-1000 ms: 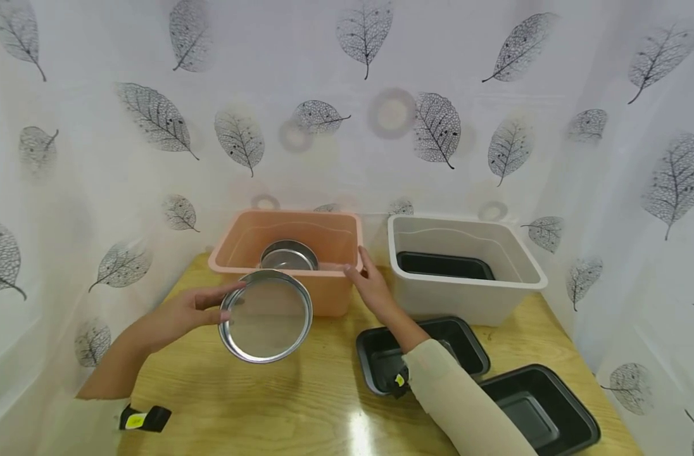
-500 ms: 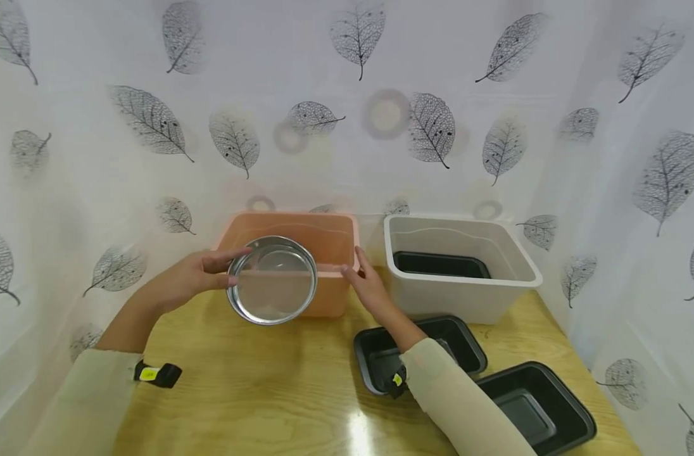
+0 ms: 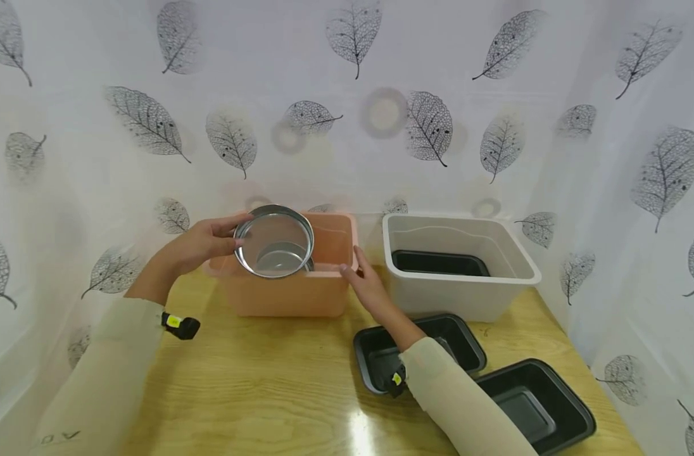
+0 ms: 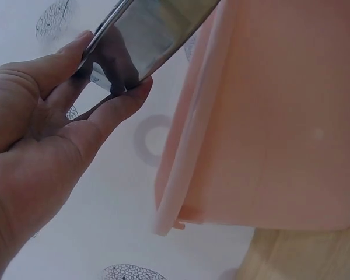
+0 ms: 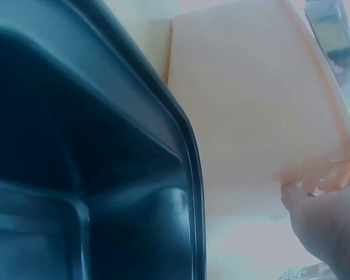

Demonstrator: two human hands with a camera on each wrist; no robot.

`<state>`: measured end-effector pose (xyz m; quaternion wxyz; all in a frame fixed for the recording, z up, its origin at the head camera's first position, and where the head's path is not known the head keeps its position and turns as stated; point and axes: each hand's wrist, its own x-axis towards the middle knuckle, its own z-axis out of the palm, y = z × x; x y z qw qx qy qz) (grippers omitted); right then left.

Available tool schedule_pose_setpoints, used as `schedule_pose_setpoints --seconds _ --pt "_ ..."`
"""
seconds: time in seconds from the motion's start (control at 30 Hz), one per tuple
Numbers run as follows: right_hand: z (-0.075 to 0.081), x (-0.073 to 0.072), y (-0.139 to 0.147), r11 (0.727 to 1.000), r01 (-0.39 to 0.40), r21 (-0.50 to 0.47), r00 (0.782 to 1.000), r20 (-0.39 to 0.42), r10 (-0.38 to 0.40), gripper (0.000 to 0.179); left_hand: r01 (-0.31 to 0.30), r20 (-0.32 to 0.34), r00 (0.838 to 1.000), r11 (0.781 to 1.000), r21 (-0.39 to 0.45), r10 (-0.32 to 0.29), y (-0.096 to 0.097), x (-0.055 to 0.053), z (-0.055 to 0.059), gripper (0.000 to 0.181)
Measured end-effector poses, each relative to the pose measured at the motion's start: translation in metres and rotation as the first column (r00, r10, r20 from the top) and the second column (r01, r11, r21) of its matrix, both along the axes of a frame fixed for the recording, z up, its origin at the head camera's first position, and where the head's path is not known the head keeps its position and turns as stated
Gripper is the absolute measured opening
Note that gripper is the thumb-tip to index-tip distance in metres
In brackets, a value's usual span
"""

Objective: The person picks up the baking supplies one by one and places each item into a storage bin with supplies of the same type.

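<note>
Metal ring pinched by left hand, right hand gripping orange bin, inner dish partly hidden

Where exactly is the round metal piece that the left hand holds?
Left of centre in the head view, the round metal piece is pinched by the left hand, seen against the peach bin.

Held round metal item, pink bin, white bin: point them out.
Held round metal item (image 4: pixel 154 35), left wrist view, outer wall.
Pink bin (image 3: pixel 290 297), head view, front wall.
White bin (image 3: pixel 444 297), head view, front wall.
</note>
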<state>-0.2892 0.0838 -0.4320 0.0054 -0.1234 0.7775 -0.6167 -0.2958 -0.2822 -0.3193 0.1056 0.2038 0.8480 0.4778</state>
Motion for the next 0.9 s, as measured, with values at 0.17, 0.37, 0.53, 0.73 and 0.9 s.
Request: schedule_pose_setpoints --seconds 0.17,0.37,0.53,0.73,0.9 --pt "0.000 0.000 0.000 1.000 -0.002 -0.006 1.000 0.012 0.002 0.073 -0.012 0.025 1.000 1.000 0.017 0.012 0.002 -0.019 0.001 0.063" --pt "0.001 0.000 0.001 1.000 0.002 -0.007 1.000 0.015 -0.002 0.072 -0.022 0.055 0.998 0.999 0.027 0.021 0.006 -0.042 -0.006 0.063" --pt "0.000 0.000 0.001 1.000 -0.006 0.003 1.000 0.020 0.006 0.075 0.007 0.090 0.996 0.999 0.052 -0.011 0.007 -0.059 -0.020 0.063" --pt "0.000 -0.001 0.001 1.000 -0.004 0.005 1.000 0.016 0.004 0.074 0.010 0.142 0.990 0.999 0.047 -0.017 0.014 -0.074 -0.034 0.063" --pt "0.001 -0.001 0.002 1.000 -0.003 0.002 1.000 0.016 0.003 0.074 -0.005 0.229 0.973 1.000 0.020 0.000 0.020 -0.085 -0.041 0.065"
